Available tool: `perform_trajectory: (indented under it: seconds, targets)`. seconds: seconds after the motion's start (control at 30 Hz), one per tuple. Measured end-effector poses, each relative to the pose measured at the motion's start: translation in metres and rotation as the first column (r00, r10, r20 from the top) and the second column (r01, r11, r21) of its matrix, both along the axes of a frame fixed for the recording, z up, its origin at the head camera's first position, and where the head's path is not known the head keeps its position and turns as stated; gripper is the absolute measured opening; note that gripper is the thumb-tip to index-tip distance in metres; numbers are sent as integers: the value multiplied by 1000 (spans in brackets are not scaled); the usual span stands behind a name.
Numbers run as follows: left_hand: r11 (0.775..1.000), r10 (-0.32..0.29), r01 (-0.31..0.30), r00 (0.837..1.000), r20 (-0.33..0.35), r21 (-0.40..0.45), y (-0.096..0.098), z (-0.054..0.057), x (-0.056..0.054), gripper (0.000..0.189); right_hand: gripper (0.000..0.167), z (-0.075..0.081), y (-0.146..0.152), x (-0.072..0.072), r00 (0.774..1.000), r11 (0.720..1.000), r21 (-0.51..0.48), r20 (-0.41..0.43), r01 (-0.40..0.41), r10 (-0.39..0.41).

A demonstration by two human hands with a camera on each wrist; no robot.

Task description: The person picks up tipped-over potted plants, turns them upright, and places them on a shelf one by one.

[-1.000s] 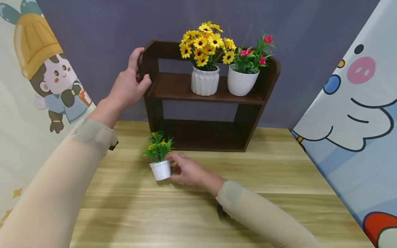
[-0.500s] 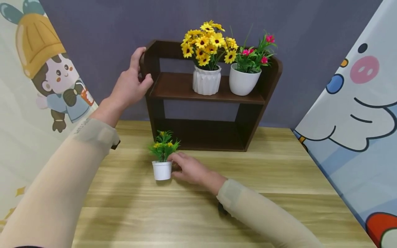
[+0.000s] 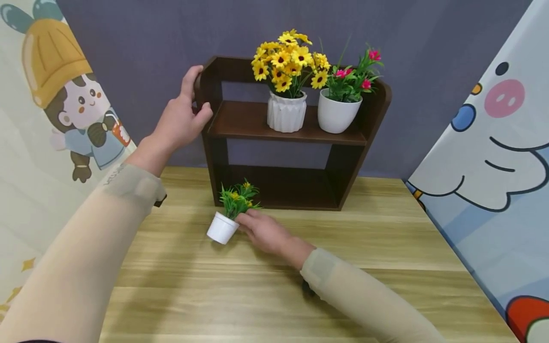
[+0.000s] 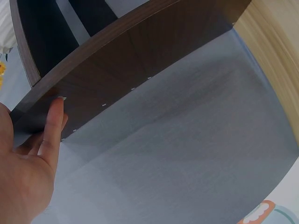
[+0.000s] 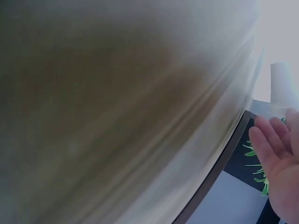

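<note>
My left hand (image 3: 182,116) holds the upper left side panel of a dark brown wooden shelf (image 3: 287,138). In the left wrist view, the fingers (image 4: 53,128) lie along the panel's outer face. A small potted plant (image 3: 223,228), a white pot with green leaves and yellow flowers, is at the shelf's lower front left. My right hand (image 3: 266,233) pinches it from the right near the pot's rim. The plant is tilted, its leaves leaning right toward the shelf. The fingertips are partly hidden behind it in the head view.
On the upper board stand a ribbed white pot of yellow flowers (image 3: 286,114) and a smooth white pot of pink flowers (image 3: 339,112). Cartoon-printed panels flank the light wooden table (image 3: 240,295), and a grey backdrop (image 3: 141,43) rises behind the shelf.
The small potted plant first came more upright, then tilted so that its leaves now lean right; its top shifted right. My left hand has kept its hold on the shelf.
</note>
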State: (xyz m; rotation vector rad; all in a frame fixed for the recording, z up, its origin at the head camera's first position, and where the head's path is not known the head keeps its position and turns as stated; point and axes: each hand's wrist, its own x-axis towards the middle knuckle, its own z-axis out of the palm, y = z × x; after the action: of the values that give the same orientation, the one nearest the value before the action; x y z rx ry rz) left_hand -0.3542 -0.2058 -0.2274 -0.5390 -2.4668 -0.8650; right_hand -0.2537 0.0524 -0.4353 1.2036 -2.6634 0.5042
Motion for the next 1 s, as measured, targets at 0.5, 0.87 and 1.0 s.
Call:
perform_trajectory:
  seconds: [0.5,0.87,1.0]
  targets:
    - [1000,6,-6,1000,-5,9,2,1,2,75,41,18,8,-3,964,957,286,-265,44,35]
    - [1000,0,0,1000,-6,25,3,1,1,75,24,15,11,-5,998,992,126,-54,23,-17]
    - [1000,2,-2,1000,-4,20,2,1,2,75,26,18,13,-8,992,999,18,118,50,-52]
